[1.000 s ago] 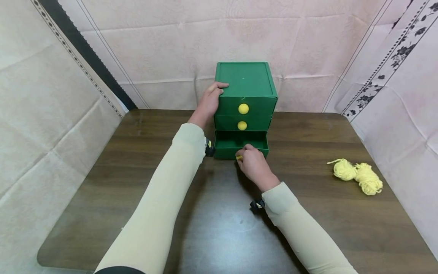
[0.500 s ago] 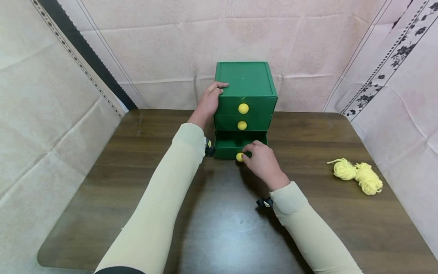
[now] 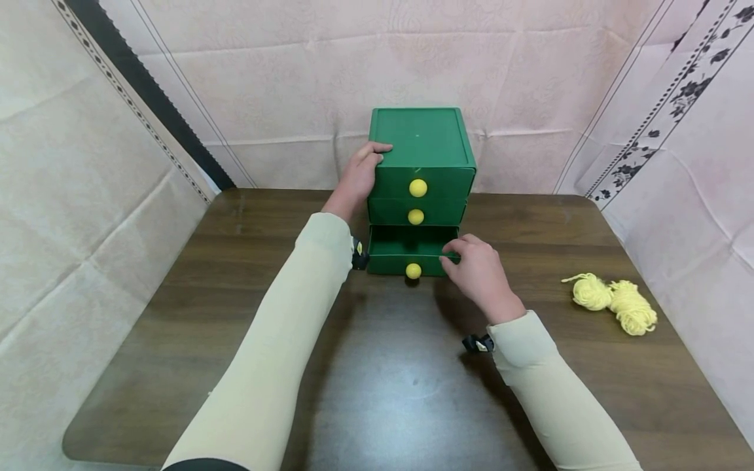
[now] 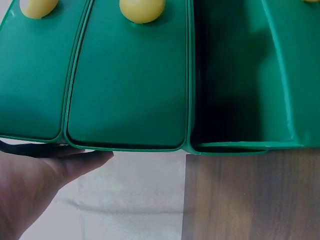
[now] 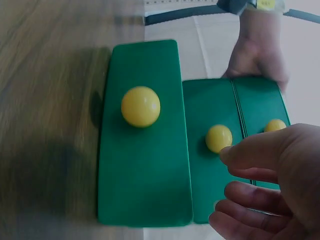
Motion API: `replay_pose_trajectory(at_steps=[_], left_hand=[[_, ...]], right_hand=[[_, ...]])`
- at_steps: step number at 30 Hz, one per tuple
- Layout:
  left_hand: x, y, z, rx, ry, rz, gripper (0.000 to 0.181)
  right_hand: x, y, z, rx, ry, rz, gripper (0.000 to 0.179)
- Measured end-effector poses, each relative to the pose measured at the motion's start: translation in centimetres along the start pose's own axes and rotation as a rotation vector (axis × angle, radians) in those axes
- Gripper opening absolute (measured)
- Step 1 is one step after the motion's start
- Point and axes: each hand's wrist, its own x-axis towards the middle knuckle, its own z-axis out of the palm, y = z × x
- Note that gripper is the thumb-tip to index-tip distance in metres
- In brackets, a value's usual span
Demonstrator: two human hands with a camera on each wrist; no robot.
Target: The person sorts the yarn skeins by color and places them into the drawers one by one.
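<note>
In the head view a green chest of drawers with yellow ball knobs stands at the back middle of the table. Its bottom drawer is pulled out, and the two above sit flush. My left hand lies against the chest's left side, fingertips over the top edge; in the left wrist view the thumb extends along the side wall. Just right of the bottom knob, my right hand has loosely bent fingers around nothing, overlapping the drawer's right front corner. The right wrist view shows a gap between its fingers and the bottom knob.
Two joined bundles of pale yellow yarn lie on the right part of the brown wooden table. Pale patterned cloth hangs behind the table and along both sides.
My right hand has let go of the bottom drawer's knob and moved right, away from it. The drawer stays pulled out, and the left hand keeps its place.
</note>
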Motion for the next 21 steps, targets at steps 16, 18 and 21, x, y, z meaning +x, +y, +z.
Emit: replay_pose_trajectory(at_steps=[16,18,21], left_hand=[[0.2,-0.2,-0.1,0.009,-0.003,-0.001,0.037],[0.1,-0.2,-0.1,0.013,-0.003,-0.001,0.037],[0.1,-0.3,-0.1,0.022,0.0,0.003,0.037]], right_hand=[[-0.6,3.6,-2.0,-0.036,0.03,0.089,0.019],[-0.7,4.0,-2.2,-0.036,0.031,0.104,0.019],[-0.9,4.8,-2.6,-0.046,0.039,0.118,0.02]])
